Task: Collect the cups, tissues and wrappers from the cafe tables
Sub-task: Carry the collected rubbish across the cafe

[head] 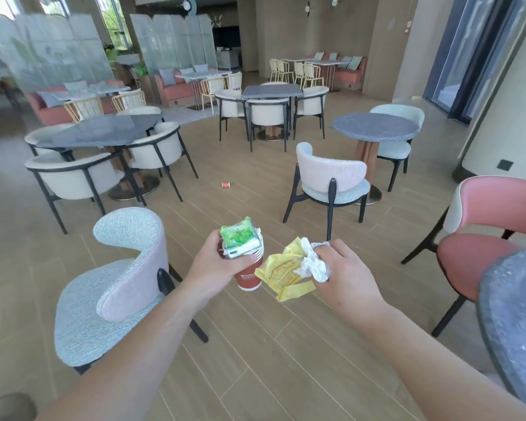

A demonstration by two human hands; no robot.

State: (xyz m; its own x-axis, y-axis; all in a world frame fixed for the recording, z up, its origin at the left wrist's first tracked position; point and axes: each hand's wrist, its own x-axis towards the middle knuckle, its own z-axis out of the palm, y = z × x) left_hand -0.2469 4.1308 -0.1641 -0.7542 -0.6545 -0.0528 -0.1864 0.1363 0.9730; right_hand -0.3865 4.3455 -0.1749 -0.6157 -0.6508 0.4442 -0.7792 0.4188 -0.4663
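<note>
My left hand point(213, 262) grips a red paper cup point(249, 276) with a green tissue pack point(240, 237) and white tissue stuffed into its top. My right hand point(343, 268) holds a crumpled yellow wrapper point(281, 273) together with a wad of white tissue point(312, 264). Both hands are out in front of me, above the wooden floor. Another small red cup point(226, 185) lies on its side on the floor farther ahead.
A pale blue chair point(113, 287) stands at my left and a pink chair point(483, 238) with a grey round table point(516, 323) at my right. Ahead are a pale chair point(331, 177), a round grey table point(375, 127) and dark tables point(101, 130) with white chairs.
</note>
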